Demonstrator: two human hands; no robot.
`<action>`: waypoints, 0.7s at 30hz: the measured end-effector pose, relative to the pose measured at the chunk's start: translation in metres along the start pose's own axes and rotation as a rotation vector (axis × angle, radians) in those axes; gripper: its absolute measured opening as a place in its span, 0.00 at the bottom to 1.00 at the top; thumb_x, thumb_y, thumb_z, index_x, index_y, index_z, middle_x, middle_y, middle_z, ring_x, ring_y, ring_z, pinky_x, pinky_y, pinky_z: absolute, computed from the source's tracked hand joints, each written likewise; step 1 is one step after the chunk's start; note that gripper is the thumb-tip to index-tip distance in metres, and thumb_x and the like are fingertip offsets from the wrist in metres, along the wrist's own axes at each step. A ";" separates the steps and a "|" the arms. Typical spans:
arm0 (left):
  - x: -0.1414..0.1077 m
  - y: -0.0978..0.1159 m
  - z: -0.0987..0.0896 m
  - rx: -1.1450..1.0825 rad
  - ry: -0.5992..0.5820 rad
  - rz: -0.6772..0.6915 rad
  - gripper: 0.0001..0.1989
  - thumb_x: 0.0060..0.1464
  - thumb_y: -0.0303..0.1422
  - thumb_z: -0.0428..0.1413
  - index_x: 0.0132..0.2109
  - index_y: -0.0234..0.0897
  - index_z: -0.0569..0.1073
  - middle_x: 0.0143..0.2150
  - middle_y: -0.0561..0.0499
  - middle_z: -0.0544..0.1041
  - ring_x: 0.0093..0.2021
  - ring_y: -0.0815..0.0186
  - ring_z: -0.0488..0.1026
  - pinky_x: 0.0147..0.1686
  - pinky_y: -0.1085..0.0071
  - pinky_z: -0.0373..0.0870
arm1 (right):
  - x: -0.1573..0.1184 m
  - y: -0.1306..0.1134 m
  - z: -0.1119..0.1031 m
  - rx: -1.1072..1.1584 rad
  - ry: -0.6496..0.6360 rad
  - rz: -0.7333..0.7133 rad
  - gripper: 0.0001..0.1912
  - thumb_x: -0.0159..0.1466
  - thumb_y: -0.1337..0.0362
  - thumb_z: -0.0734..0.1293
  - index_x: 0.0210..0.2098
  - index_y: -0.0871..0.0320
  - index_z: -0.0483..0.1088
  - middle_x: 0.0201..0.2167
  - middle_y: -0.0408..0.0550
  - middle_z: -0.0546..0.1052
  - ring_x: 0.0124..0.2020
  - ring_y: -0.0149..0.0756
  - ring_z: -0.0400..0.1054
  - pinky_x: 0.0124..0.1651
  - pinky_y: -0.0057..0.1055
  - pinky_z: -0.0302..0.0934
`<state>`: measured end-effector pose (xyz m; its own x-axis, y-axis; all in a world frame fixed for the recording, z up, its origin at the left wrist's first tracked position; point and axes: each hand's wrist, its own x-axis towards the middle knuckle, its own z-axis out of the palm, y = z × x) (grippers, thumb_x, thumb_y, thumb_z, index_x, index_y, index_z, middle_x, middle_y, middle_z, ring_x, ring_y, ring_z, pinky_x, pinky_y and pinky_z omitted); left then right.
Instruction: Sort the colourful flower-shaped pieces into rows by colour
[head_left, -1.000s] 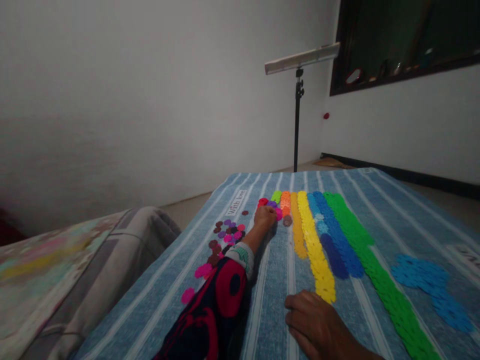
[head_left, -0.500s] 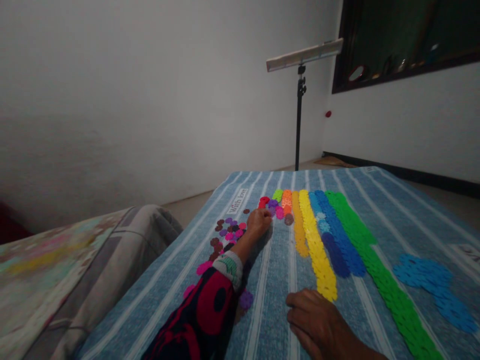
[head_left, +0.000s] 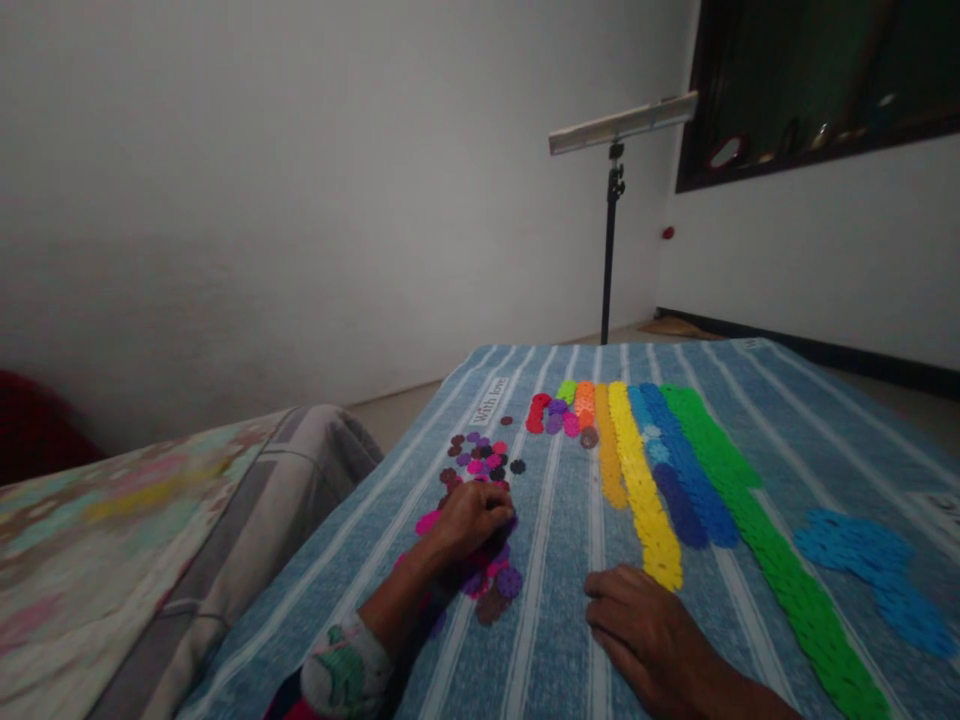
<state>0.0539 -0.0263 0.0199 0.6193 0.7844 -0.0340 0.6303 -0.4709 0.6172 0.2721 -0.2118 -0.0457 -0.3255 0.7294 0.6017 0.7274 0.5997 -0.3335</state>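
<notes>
Many discs [head_left: 508,581] at left, likely light, slippery; pinch rims. Left hand [head_left: 471,520] curled, contents hidden; right hand [head_left: 649,625] half-open, looks empty.

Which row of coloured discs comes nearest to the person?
The green row: its near end reaches lower in the view than any other's, well past the near end of the yellow row.

Left hand [head_left: 472,518] curled; right hand [head_left: 646,628] palm down.
</notes>
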 end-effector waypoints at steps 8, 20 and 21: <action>-0.017 -0.002 0.007 -0.125 0.045 -0.022 0.09 0.49 0.33 0.54 0.29 0.32 0.76 0.25 0.53 0.70 0.28 0.70 0.65 0.31 0.73 0.60 | -0.002 0.000 -0.003 0.011 -0.017 -0.011 0.10 0.65 0.75 0.59 0.36 0.56 0.69 0.37 0.48 0.77 0.36 0.35 0.70 0.38 0.31 0.64; -0.021 -0.004 0.007 -0.250 0.036 0.012 0.07 0.48 0.32 0.56 0.28 0.32 0.75 0.25 0.53 0.71 0.28 0.70 0.65 0.31 0.73 0.60 | -0.001 -0.001 -0.008 0.024 -0.038 -0.001 0.10 0.65 0.75 0.60 0.37 0.56 0.69 0.39 0.49 0.77 0.37 0.35 0.71 0.39 0.32 0.66; -0.021 -0.004 0.007 -0.248 0.040 0.007 0.07 0.48 0.32 0.56 0.29 0.32 0.76 0.26 0.53 0.71 0.28 0.70 0.65 0.31 0.73 0.60 | -0.001 -0.001 -0.008 0.022 -0.041 0.001 0.10 0.65 0.75 0.60 0.37 0.56 0.69 0.38 0.48 0.77 0.37 0.35 0.71 0.39 0.32 0.66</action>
<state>0.0412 -0.0437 0.0126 0.6008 0.7994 -0.0010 0.4889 -0.3665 0.7916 0.2766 -0.2161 -0.0402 -0.3494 0.7428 0.5711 0.7147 0.6055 -0.3501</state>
